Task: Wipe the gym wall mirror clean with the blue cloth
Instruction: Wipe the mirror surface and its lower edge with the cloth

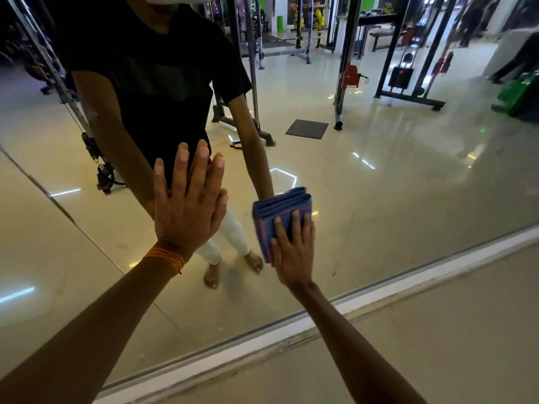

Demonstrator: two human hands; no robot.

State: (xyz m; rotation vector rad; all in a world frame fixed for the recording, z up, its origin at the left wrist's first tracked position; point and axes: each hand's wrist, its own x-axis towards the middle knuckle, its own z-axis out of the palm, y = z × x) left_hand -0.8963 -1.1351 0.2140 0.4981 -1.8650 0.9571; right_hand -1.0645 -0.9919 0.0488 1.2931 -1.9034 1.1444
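The wall mirror (393, 185) fills most of the view and reflects the gym and a person in a black shirt. A folded blue cloth (277, 211) with red stitching lies flat against the glass at lower centre. My right hand (294, 252) presses it to the mirror with straight fingers spread over its lower half. Left of it, my left hand (189, 208) rests flat on the glass with fingers extended upward; an orange thread band circles that wrist.
A white frame strip (379, 293) runs along the mirror's bottom edge, with beige floor (437, 345) below it. A vertical seam (58, 205) between mirror panels crosses at left. Reflected weight machines and racks (408, 74) stand behind.
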